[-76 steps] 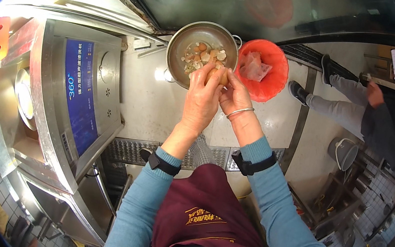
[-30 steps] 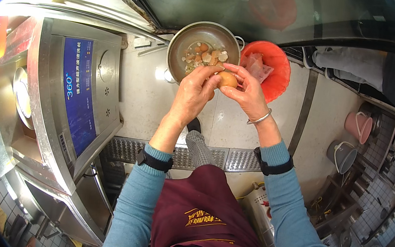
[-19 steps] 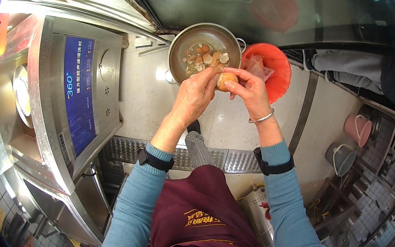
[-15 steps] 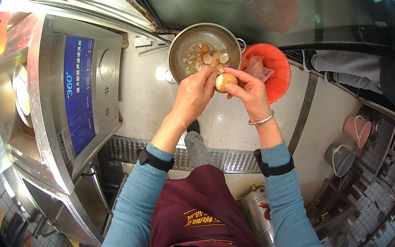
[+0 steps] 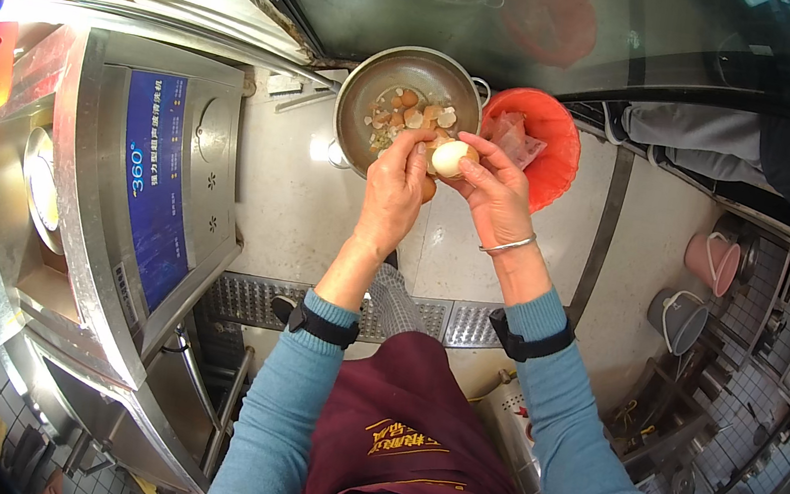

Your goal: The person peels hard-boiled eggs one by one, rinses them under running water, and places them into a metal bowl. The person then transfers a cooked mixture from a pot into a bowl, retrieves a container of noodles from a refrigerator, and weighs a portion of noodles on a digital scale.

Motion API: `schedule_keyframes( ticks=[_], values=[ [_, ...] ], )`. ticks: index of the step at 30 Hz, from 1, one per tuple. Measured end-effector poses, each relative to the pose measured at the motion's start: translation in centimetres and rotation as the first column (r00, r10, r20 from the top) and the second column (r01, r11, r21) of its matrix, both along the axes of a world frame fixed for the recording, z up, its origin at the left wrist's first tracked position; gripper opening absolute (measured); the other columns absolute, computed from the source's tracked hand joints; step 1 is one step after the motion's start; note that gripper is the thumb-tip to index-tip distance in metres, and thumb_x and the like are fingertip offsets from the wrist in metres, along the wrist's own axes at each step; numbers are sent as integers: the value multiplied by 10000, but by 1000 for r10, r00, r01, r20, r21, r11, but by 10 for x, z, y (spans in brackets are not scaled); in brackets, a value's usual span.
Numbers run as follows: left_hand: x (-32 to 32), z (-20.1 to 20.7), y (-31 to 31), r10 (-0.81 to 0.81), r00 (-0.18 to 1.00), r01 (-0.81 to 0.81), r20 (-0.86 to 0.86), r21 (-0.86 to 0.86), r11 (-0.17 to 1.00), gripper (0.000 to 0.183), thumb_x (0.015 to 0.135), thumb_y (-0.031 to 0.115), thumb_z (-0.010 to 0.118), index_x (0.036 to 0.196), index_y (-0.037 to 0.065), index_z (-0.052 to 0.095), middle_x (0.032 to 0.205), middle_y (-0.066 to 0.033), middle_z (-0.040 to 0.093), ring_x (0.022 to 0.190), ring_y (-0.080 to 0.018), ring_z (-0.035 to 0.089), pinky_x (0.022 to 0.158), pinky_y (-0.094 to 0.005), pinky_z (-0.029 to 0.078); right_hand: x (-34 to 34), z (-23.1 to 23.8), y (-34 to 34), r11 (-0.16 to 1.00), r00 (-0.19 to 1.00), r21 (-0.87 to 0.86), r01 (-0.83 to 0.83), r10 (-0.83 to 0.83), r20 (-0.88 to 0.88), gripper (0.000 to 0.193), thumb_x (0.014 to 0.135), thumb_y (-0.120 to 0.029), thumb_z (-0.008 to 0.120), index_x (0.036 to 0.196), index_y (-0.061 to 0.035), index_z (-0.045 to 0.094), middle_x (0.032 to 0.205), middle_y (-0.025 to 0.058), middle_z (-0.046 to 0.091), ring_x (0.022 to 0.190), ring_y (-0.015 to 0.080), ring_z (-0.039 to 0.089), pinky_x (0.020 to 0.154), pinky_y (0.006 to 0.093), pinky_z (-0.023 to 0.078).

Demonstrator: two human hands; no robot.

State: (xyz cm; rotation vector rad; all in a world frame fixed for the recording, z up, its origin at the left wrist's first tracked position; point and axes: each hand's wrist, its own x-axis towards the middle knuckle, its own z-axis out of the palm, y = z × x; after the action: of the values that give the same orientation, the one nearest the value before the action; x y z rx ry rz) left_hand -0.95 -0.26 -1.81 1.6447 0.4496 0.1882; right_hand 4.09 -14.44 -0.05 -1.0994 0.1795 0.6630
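A boiled egg (image 5: 452, 159), mostly bare and white, sits in the fingers of my right hand (image 5: 499, 193). My left hand (image 5: 393, 186) is closed close beside it, thumb and fingers pinched together. A brown piece of eggshell (image 5: 428, 190) shows at the left hand's inner edge, apparently held in those fingers. Just beyond both hands is a wide metal pan (image 5: 366, 81) with loop handles. Broken brown and white eggshells (image 5: 412, 111) lie in it.
A red bucket (image 5: 563, 149) with a clear plastic bag inside stands right of the pan. At left is a large stainless steel machine (image 5: 212, 146) with a blue panel. A dark glass pane (image 5: 646, 40) rises behind the pan. Pink (image 5: 713, 261) and grey (image 5: 678, 320) buckets stand far right.
The egg has turned in my right hand and shows more white. A brown shell piece has come away by my left hand. Both forearms have shifted slightly.
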Motion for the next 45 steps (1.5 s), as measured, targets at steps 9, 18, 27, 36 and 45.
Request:
schedule_keyframes(
  ticks=[9, 18, 27, 36, 45],
  values=[
    [1, -3, 7, 39, 980, -37, -196, 15, 999, 230, 977, 153, 563, 1162, 26, 613, 889, -147, 665, 737, -211, 629, 711, -337, 507, 1, -19, -3, 936, 970, 297, 189, -131, -204, 383, 954, -110, 585, 1324, -27, 532, 1293, 134, 581, 1211, 255, 556, 1036, 407, 471],
    [7, -3, 9, -87, 994, 86, -71, -19, 996, 409, 918, 203, 672, 1265, 8, 577, 1026, -123, 615, 747, -183, 633, 698, -300, 522, 3, -24, 5, 988, 981, -137, 77, -51, 188, 375, 915, 1, 612, 1287, 11, 570, 1307, 136, 590, 1183, 231, 582, 1012, 367, 489],
    [6, -3, 13, -134, 988, 54, -82, -622, 781, 431, 906, 131, 692, 1296, 4, 559, 1060, -50, 659, 801, -96, 609, 715, -231, 509, 5, -6, 13, 978, 964, -207, 32, 25, 265, 353, 914, 4, 611, 1266, 26, 593, 1256, 128, 631, 1126, 186, 615, 948, 286, 517],
    [-7, -5, 24, -27, 999, -10, -34, -790, 613, 434, 897, 68, 667, 1305, 6, 531, 1080, -77, 656, 830, -127, 637, 719, -246, 520, 7, -18, 15, 960, 946, -224, 168, -93, 311, 369, 934, -7, 591, 1300, 17, 562, 1256, 105, 620, 1120, 187, 609, 950, 289, 513],
    [-14, 12, 22, 76, 997, -44, 21, -651, 757, 388, 901, 71, 667, 1264, 6, 545, 1143, -96, 633, 941, -154, 645, 798, -263, 527, -7, 7, 32, 990, 999, -134, -34, 39, 29, 454, 924, -98, 652, 1340, 16, 511, 1217, 111, 615, 1089, 191, 616, 890, 326, 552]
  ],
)
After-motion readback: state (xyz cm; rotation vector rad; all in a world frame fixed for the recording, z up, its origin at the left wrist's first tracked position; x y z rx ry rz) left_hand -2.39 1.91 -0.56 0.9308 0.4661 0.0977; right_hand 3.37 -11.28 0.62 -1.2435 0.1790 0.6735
